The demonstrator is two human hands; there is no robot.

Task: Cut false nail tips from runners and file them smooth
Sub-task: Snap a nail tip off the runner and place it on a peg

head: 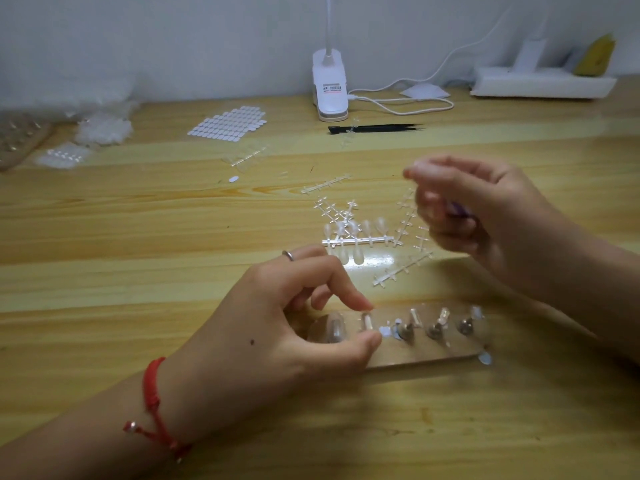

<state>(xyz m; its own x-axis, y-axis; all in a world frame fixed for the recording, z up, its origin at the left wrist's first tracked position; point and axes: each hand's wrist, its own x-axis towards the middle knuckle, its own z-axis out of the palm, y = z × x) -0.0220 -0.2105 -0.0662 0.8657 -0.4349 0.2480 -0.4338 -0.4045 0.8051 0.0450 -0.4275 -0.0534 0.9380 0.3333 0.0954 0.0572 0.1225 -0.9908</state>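
**Q:** What does the head view show of the hands?

**A:** The left hand (294,327) rests low on a wooden table (104,271). Its thumb and forefinger pinch a clear nail tip (366,322) that stands on a transparent holder strip (433,356), among other small mounts. The wrist wears a red cord bracelet (154,403).

**Q:** And the right hand?

**A:** The right hand (467,216) hangs above the table, blurred. Its fingers curl round a small purple object (458,210), too blurred to name.

**Q:** Where are the runners?

**A:** One runner (356,240) with nail tips attached lies between the hands, just beyond the strip. Bare runners (401,268) lie scattered beside it.

**Q:** Anything farther back?

**A:** Black tweezers (377,128), a sheet of white tabs (228,124), a white clip lamp (329,88) and a power strip (540,85) by the wall.
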